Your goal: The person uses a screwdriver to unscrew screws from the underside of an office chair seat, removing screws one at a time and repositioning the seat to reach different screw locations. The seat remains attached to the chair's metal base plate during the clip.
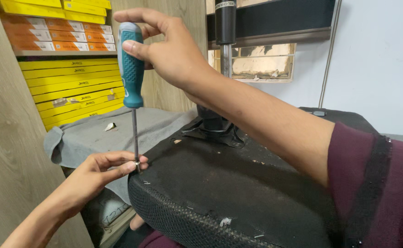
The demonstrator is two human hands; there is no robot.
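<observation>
The right hand is clamped on the teal screwdriver, held upright over the overturned chair seat. The left hand pinches a small screw at its tip. A tilt could slip the tip onto fingers. A grey cloth and yellow boxes lie behind.

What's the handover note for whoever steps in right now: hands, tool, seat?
Right hand: grip closed around the top of the teal handle of the screwdriver, holding it upright.
Left hand: fingertips pinch a small screw at the shaft's tip, steadying it against the edge of the upturned black chair seat.
Seat underside faces up, with the gas-lift column and its mounting plate standing behind. A grey cloth lies beyond it.
Done: screw placed at the tip. Left: the screw is not yet sunk; its head still shows above the surface. Loose staples and scraps dot the seat.
</observation>
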